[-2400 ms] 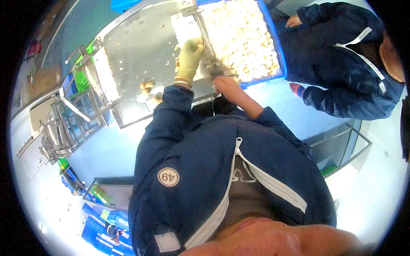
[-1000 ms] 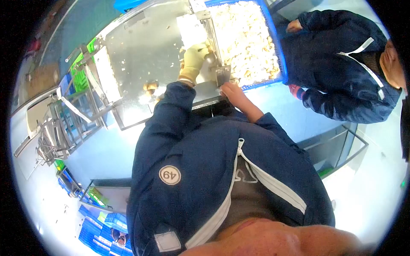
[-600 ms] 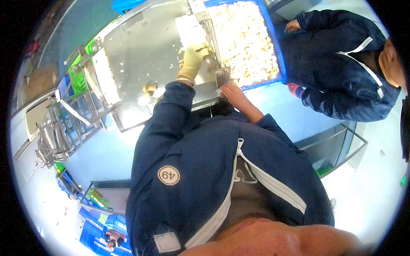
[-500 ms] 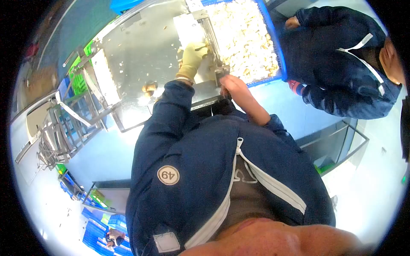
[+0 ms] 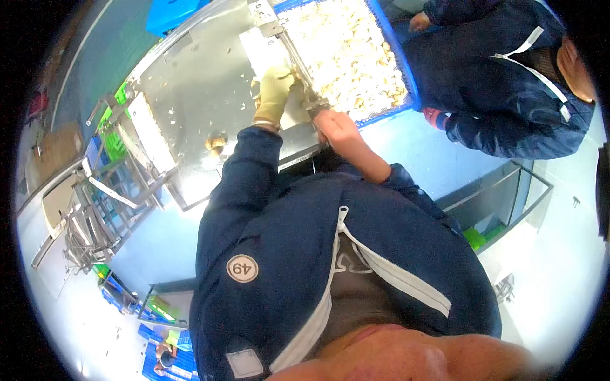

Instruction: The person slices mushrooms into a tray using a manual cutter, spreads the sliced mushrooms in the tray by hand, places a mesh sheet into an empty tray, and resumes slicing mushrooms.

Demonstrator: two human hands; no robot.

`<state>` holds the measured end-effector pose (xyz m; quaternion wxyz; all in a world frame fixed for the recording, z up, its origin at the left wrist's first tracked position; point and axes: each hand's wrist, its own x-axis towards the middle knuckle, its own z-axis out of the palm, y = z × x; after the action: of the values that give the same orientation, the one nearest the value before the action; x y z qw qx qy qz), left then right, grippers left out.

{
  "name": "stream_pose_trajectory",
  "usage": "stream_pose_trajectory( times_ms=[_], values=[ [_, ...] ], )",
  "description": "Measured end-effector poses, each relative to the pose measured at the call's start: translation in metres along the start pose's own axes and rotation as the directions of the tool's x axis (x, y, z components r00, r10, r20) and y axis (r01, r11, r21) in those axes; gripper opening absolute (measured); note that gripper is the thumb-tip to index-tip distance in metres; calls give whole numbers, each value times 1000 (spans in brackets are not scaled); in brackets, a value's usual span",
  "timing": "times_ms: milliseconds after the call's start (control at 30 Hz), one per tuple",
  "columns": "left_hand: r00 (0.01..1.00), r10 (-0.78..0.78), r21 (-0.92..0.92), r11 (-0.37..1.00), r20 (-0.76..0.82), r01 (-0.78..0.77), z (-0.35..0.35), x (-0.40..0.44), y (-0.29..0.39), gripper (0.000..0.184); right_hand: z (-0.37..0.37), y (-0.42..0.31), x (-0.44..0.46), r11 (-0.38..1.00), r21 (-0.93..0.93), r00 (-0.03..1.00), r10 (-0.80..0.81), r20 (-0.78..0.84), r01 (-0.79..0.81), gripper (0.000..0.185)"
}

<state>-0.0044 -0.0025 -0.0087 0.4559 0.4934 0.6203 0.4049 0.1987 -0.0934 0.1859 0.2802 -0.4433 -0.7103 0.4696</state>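
Note:
My left hand (image 5: 275, 95), in a pale yellow glove, is closed at the white board (image 5: 254, 49) beside a long metal bar (image 5: 293, 54); what its fingers hold is hidden. My bare right hand (image 5: 343, 134) is closed around the near end of the bar, at a small metal block (image 5: 317, 106). Right of the bar lies a blue basket (image 5: 413, 95) full of pale, irregular pieces (image 5: 352, 51). A brown and pale piece (image 5: 216, 143) rests on the metal tabletop (image 5: 197, 82), left of my gloved hand, among small scattered bits.
At the right, another person in a dark jacket (image 5: 508, 76) stands close to the basket, one hand (image 5: 436, 118) near its corner. Metal frames (image 5: 95, 216) stand at the left. A blue container (image 5: 171, 14) sits beyond the table. Another person (image 5: 165, 359) is far off at lower left.
The table, basket and other person have shifted left and slightly up in view. My right hand has closed further around the bar's end. My gloved hand stays beside the bar.

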Motion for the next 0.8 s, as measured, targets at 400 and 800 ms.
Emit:
stream_pose_trajectory(
  times_ms=[400,800],
  values=[
    [984,-178,-71,982,-21,176,10,-7,40,25,48,99,-32,988,-139,993,75,86,-63,28],
    [992,7,572,818,-122,64,-72,-67,94,29,32,69,-23,991,-116,982,84,168,-65,12]
  ],
)
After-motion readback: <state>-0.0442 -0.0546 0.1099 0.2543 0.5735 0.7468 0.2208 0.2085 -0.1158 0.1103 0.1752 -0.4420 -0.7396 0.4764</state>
